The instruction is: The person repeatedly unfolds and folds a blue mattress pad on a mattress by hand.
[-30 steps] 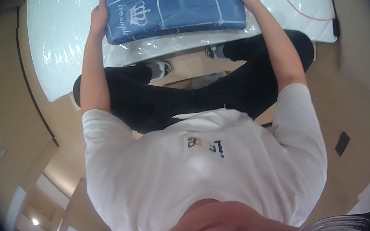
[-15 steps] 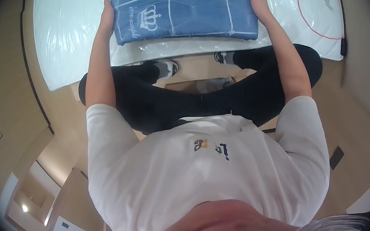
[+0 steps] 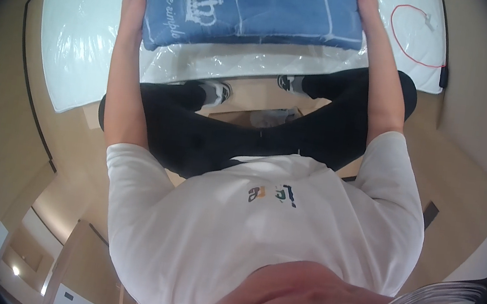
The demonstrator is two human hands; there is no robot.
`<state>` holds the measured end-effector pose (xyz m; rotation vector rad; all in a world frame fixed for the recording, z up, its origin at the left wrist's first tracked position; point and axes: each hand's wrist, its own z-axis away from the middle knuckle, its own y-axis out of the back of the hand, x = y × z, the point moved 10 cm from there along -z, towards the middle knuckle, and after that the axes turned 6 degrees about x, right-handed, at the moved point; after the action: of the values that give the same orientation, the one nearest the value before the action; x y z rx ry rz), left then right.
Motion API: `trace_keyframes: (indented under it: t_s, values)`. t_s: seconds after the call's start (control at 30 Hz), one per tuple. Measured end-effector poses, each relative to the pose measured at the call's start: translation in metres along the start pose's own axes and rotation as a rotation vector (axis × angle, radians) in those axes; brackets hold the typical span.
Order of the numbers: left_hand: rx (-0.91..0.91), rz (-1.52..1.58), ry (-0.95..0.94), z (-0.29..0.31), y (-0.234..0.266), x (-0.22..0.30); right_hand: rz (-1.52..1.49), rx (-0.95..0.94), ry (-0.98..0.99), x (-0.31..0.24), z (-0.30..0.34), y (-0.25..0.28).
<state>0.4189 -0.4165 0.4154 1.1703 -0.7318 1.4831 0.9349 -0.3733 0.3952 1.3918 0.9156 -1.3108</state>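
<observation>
A blue pillow [image 3: 274, 11] with white grid lines, a white crown and white lettering hangs between my hands, its far part cut off by the top edge. My left hand [image 3: 134, 5] is closed on its left side, thumb along the edge. At the right side my right hand [image 3: 366, 5] grips it, with the fingers partly hidden and out of the picture. Under and around the pillow lies a white mattress [image 3: 81, 26] in shiny clear plastic.
On the mattress's right part lies a red looped cord [image 3: 393, 28] with a pale tag. My legs in black trousers [image 3: 196, 133] are spread at its near edge, feet at the floor. A box-like thing with clear plastic [image 3: 273, 116] sits between them.
The pillow has come up off the mattress and looks larger and wider. Both hands have risen with it, the right shifting a little rightward.
</observation>
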Motion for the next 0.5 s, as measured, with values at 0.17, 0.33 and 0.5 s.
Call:
trace_keyframes:
  t_s: [0.17, 0.33, 0.5]
  values:
    - [0.204, -0.243, -0.126, -0.044, 0.032, -0.035, 0.211, 0.159, -0.082, 0.017, -0.012, 0.001]
    - [0.296, -0.72, 0.014, -0.039, 0.088, -0.077, 0.593, 0.145, -0.105, 0.01, 0.032, -0.007]
    - [0.116, -0.529, 0.131, -0.011, 0.059, -0.061, 0.581, 0.079, -0.207, 0.001, 0.05, 0.009]
